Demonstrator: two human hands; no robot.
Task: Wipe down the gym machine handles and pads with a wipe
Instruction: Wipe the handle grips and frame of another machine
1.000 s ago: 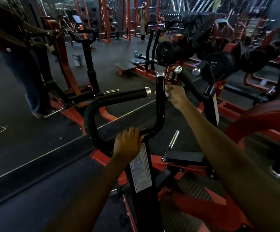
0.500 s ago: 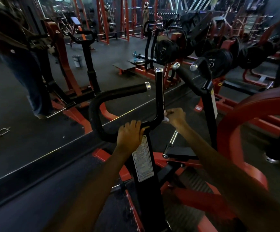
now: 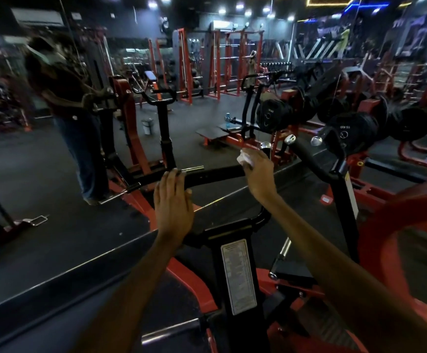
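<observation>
The right hand (image 3: 257, 171) holds a crumpled white wipe (image 3: 245, 157), its fingers curled round the wad and pressing it onto the black handle bar (image 3: 215, 175) at the bar's far end, just below the chrome-capped upright grip (image 3: 265, 147). The left hand (image 3: 172, 200) rests on the same bar toward its near bend, fingers nearly straight and lying over the top, thumb at the side; it carries nothing and appears to steady the frame. Below the bar stands the black post with its white instruction label (image 3: 237, 276); to the right of the bar a second angled grip (image 3: 306, 155) looks untouched. Judgement: the step in hand is wiping the horizontal grip. To do it well, the wipe should wrap the bar's full girth, underside included, and travel its length toward the left hand, which must then shift clear. Firm, overlapping strokes are advised; the end cap wants separate attention.
</observation>
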